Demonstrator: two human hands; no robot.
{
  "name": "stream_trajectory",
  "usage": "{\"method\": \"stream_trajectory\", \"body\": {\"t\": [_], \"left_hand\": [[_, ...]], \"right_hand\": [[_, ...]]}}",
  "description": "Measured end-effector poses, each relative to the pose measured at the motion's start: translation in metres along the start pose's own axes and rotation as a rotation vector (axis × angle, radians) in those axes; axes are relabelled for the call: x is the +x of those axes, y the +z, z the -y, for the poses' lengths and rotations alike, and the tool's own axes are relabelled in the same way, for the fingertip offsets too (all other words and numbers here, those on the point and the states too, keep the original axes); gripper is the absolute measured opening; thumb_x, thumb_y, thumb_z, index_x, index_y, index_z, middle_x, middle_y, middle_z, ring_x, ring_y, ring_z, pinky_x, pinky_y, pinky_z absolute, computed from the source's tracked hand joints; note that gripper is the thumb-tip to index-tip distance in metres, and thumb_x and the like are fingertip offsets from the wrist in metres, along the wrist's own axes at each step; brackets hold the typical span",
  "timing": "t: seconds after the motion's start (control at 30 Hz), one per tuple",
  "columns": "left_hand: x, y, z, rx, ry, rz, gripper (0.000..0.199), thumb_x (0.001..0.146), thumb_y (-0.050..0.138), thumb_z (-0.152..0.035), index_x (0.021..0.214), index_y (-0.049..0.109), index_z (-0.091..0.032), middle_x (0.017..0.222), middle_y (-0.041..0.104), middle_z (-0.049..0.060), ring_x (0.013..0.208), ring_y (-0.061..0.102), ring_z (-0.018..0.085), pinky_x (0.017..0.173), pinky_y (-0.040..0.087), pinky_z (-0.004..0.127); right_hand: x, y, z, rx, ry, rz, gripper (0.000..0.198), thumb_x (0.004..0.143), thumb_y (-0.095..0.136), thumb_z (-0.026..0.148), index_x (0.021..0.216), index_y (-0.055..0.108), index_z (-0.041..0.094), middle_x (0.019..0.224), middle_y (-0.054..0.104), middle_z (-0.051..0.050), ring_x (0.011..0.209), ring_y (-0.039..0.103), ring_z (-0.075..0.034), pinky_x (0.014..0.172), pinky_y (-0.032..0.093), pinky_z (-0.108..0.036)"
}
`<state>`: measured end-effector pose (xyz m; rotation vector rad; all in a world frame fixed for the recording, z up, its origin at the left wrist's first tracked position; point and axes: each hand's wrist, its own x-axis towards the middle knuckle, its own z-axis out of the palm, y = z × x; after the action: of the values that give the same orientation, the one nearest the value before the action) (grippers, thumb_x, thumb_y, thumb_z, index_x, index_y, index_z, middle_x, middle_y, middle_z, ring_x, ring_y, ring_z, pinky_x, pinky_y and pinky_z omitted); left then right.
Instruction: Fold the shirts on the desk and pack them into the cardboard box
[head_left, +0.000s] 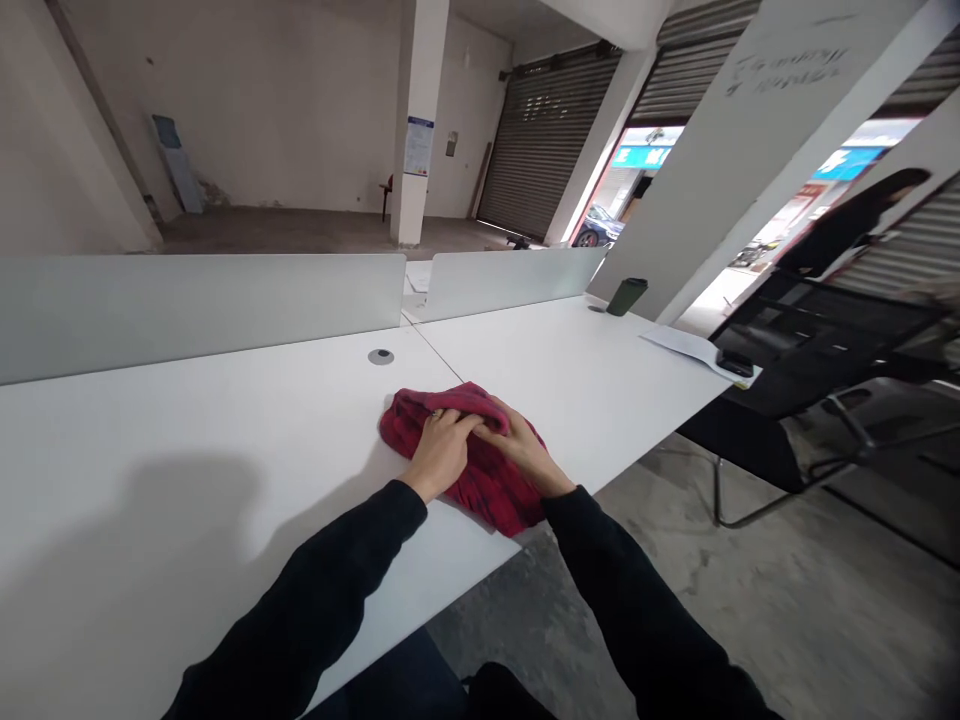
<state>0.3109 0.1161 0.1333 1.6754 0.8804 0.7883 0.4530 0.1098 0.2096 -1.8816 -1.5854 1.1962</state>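
Note:
A red-and-dark plaid cloth (495, 490), bunched and partly folded, lies near the front edge of the white table (285, 440). Whether it is a garment I cannot tell. My left hand (444, 448) rests over its middle with the fingers curled into a rolled fold. Opposite it, my right hand (523, 448) grips the same fold from the right side, thumb toward the left fingers. The two hands nearly meet there, and some fingertips are hidden in the cloth.
Frosted dividers (202, 305) run along the table's back. A round cable grommet (381, 356) sits behind the cloth. Farther right are a dark green cup (628, 296), papers (682, 344) and a black object (735, 362). Black chairs (750, 445) and a person (847, 225) are at the right.

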Motion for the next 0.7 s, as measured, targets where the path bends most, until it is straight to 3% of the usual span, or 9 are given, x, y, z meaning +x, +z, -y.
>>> {"method": "stream_trajectory", "body": {"t": [0.1,0.2,0.27,0.33,0.43,0.53,0.63,0.7], "left_hand": [[-0.003,-0.006,-0.011,0.035,0.03,-0.165,0.043,0.086,0.04,-0.003,0.118,0.062,-0.021,0.111,0.054,0.01,0.108,0.053,0.025,0.101,0.046,0.044],[-0.003,-0.015,-0.017,0.022,0.075,-0.41,0.035,0.089,0.049,-0.013,0.123,0.052,-0.019,0.117,0.049,0.012,0.114,0.05,0.026,0.104,0.045,0.046],[-0.002,-0.023,-0.02,0.011,0.089,-0.534,0.043,0.088,0.055,-0.015,0.13,0.045,-0.019,0.125,0.045,0.014,0.123,0.046,0.027,0.108,0.041,0.049],[-0.003,-0.032,-0.022,-0.027,0.092,-0.576,0.053,0.088,0.058,-0.017,0.137,0.037,-0.019,0.132,0.041,0.016,0.131,0.04,0.029,0.112,0.037,0.05],[-0.007,-0.048,-0.02,-0.192,0.052,-0.479,0.069,0.088,0.062,-0.032,0.146,0.027,-0.021,0.143,0.039,0.019,0.138,0.037,0.03,0.114,0.033,0.053],[-0.014,-0.064,-0.015,-0.417,-0.01,-0.258,0.08,0.087,0.06,-0.048,0.15,0.022,-0.019,0.15,0.039,0.02,0.138,0.04,0.031,0.115,0.031,0.054],[-0.019,-0.08,-0.016,-0.587,-0.013,-0.037,0.066,0.088,0.053,-0.055,0.14,0.043,-0.016,0.142,0.054,0.016,0.134,0.047,0.031,0.115,0.033,0.05],[-0.02,-0.094,-0.025,-0.662,-0.028,0.026,0.058,0.086,0.055,-0.058,0.125,0.058,-0.015,0.129,0.065,0.013,0.125,0.056,0.031,0.111,0.039,0.049]], "right_hand": [[-0.005,-0.01,0.021,0.112,0.012,-0.11,0.037,0.082,0.069,0.045,0.11,0.068,0.022,0.116,0.07,-0.006,0.112,0.062,-0.026,0.103,0.046,-0.041],[-0.007,-0.021,0.049,0.221,0.086,-0.191,0.032,0.074,0.075,0.046,0.094,0.072,0.022,0.097,0.075,-0.004,0.094,0.068,-0.025,0.089,0.053,-0.038],[-0.006,-0.027,0.072,0.281,0.14,-0.189,0.034,0.068,0.079,0.048,0.088,0.072,0.021,0.084,0.075,-0.003,0.081,0.07,-0.023,0.079,0.056,-0.036],[-0.003,-0.033,0.095,0.319,0.157,-0.155,0.04,0.063,0.082,0.051,0.086,0.071,0.02,0.079,0.074,-0.003,0.075,0.07,-0.023,0.074,0.058,-0.035],[0.005,-0.041,0.127,0.341,0.136,-0.088,0.045,0.058,0.085,0.052,0.085,0.071,0.019,0.079,0.075,-0.005,0.075,0.071,-0.024,0.074,0.059,-0.036],[0.015,-0.048,0.153,0.334,0.095,-0.045,0.044,0.059,0.086,0.048,0.087,0.07,0.019,0.079,0.074,-0.005,0.079,0.072,-0.025,0.074,0.06,-0.036],[0.023,-0.054,0.177,0.3,0.057,-0.01,0.041,0.062,0.086,0.045,0.088,0.069,0.018,0.078,0.074,-0.005,0.08,0.072,-0.025,0.074,0.061,-0.036],[0.025,-0.063,0.192,0.26,0.036,0.007,0.039,0.064,0.086,0.043,0.087,0.068,0.018,0.076,0.073,-0.004,0.076,0.071,-0.023,0.072,0.061,-0.035]]}}
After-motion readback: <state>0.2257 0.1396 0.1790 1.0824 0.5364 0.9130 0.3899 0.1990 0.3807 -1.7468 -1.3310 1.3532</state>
